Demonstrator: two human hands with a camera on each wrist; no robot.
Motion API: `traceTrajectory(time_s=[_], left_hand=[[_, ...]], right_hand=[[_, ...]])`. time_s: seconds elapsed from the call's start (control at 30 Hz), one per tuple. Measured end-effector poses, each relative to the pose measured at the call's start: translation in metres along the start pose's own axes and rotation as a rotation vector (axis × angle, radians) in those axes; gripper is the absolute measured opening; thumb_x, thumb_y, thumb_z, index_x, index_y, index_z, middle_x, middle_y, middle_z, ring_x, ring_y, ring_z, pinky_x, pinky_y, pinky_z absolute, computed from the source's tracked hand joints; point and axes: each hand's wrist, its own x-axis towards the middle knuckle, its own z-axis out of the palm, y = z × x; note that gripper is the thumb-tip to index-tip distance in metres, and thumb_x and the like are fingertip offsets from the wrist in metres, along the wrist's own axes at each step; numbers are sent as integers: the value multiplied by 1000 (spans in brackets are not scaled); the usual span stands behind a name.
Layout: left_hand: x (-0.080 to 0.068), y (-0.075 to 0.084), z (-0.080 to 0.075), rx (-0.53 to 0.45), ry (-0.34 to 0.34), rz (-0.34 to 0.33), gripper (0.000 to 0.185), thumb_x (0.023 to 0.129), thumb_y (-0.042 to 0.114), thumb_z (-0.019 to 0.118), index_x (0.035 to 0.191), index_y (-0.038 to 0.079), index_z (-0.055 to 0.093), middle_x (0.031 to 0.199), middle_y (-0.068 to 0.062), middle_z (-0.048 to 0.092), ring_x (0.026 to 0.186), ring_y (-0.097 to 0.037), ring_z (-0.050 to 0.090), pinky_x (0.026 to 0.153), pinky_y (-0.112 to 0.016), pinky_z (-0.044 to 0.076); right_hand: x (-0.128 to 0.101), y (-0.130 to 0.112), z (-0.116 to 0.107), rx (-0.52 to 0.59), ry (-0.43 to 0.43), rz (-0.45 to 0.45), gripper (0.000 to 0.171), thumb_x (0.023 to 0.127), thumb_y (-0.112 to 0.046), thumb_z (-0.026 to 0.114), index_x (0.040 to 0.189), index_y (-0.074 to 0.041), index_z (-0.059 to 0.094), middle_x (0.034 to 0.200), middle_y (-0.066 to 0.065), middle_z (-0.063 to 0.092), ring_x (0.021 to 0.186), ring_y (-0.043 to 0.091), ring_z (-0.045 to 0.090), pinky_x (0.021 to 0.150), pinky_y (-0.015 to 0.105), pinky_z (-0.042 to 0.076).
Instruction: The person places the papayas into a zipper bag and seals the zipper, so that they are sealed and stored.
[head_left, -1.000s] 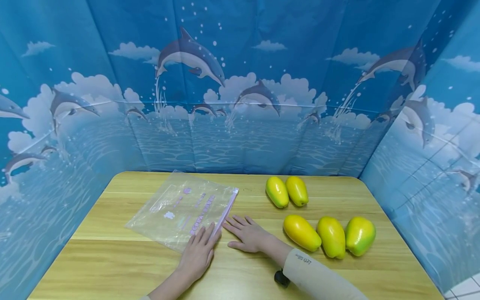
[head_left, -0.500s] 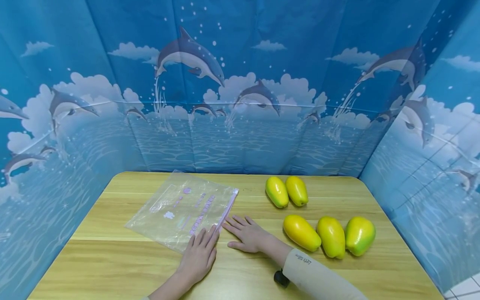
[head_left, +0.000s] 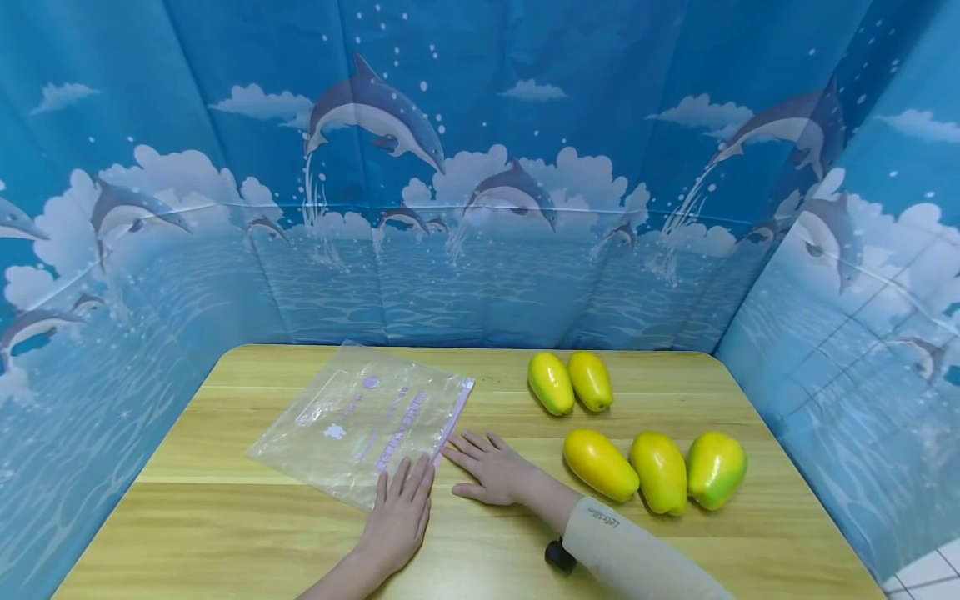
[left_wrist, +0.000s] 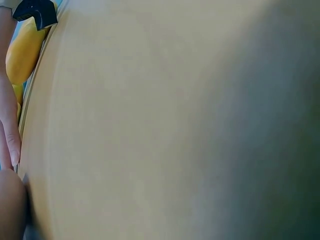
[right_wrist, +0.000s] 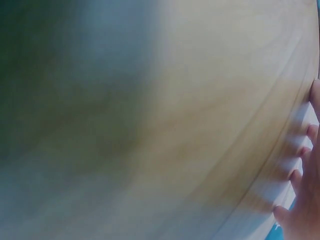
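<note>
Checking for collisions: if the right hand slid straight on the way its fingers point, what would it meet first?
Probably the purple zip strip of the clear bag; the right hand lies flat, fingers aimed left toward it, just short.

The left hand (head_left: 397,517) has slid back along the bag (head_left: 360,421), toward the bag's near corner.

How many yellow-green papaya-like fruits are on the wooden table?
5: two side by side at the back, three in a row nearer the right forearm. None appear hidden.
</note>
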Motion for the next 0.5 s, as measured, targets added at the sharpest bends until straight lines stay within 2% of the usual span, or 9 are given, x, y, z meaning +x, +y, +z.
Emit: traceTrajectory(time_s=[0.13,0.3,0.5], left_hand=[[1,2,0,-7,-37,-13,49,95,24,41,138,2,36,147,-13,28,132,-39,24,103,-63,22],[2,5,-2,-17,-84,-62,54,96,34,36,142,5,31,148,-12,25,134,-41,18,103,-65,17],[3,6,-2,-25,-89,-78,56,96,36,35,142,4,29,149,-12,24,135,-39,16,107,-60,15]], right_hand=[[-1,0,-1,1,1,2,63,93,-55,28,147,-27,14,153,-3,11,139,19,11,111,49,17],[-1,0,-1,3,5,0,62,93,-55,28,147,-27,15,153,-2,12,139,19,11,111,49,18],[0,0,0,-1,4,-3,63,93,-55,28,147,-27,13,153,-3,10,139,18,10,111,49,17]])
